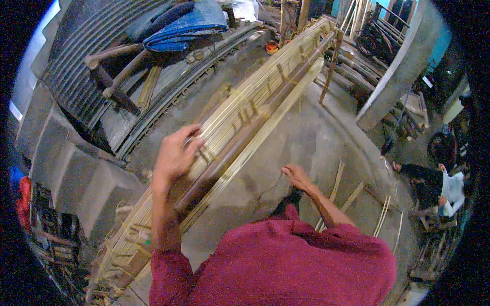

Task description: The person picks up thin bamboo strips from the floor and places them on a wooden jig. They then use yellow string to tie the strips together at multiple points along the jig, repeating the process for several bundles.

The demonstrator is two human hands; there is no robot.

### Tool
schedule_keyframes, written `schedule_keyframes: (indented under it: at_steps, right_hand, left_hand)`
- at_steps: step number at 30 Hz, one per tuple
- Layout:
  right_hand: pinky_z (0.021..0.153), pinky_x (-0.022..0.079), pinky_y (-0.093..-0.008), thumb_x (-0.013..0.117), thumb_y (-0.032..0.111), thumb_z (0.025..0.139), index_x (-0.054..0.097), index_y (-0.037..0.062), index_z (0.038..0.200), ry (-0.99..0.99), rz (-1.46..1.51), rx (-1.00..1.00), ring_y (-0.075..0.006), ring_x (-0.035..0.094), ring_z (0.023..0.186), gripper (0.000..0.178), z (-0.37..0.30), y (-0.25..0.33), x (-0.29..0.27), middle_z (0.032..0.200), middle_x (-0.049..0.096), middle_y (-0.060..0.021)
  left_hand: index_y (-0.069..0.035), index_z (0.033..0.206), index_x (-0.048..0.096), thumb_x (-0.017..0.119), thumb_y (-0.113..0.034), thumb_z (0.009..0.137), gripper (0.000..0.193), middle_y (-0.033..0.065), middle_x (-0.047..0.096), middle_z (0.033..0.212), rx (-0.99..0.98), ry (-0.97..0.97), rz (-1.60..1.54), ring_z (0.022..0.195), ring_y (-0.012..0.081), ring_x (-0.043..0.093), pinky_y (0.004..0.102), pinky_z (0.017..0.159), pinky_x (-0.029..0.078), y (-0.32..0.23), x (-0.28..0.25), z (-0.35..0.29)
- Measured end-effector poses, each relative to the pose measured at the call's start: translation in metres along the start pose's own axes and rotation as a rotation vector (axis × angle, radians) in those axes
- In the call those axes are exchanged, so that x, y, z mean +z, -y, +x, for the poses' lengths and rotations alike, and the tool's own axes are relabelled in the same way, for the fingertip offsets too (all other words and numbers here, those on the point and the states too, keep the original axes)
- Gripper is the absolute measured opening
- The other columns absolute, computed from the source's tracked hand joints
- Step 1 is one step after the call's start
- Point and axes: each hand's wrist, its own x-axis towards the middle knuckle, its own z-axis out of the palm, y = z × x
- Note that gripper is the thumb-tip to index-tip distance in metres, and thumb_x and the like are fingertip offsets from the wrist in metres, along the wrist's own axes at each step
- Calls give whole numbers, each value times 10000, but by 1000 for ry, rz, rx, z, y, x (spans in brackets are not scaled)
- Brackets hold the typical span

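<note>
A long rack of pale, split bamboo-like strips [232, 108] runs diagonally from the lower left to the upper right. Short dark ties cross the strips at intervals, and a brown round pole [240, 144] lies along their near side. Over the strips, my left hand [177, 155] has its thumb and fingers apart; whether it touches them I cannot tell. My right hand [297, 178] is in front of my body, away from the rack, with its fingers pinched together. A thin dark line seems to trail from them, too faint to name.
Concrete steps [84, 178] stand at the left. Behind the rack are a wooden frame [115, 76], a folded blue sheet [186, 28] and a small orange container [271, 48]. Loose strips [352, 198] lie right of me. A person [451, 188] sits farther right, beyond a pillar [395, 69].
</note>
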Motion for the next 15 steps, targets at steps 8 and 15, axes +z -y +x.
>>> schedule_keyframes:
  at_steps: [8,15]
  right_hand:
    - [617,463,-347,544,175,806,491,27,1025,-432,70,-182,-276,555,694,269,196,9,-155,1035,486,-124]
    - [601,436,-411,472,213,819,508,43,883,412,-192,-266,-332,534,756,185,304,15,-207,926,527,-137]
  left_hand:
    - [-37,930,579,582,-227,743,267,191,596,888,-319,26,363,851,356,561,431,746,445,-23,200,287]
    - [-67,912,550,549,-221,747,225,187,588,731,-409,-179,364,700,390,555,450,600,432,22,260,298]
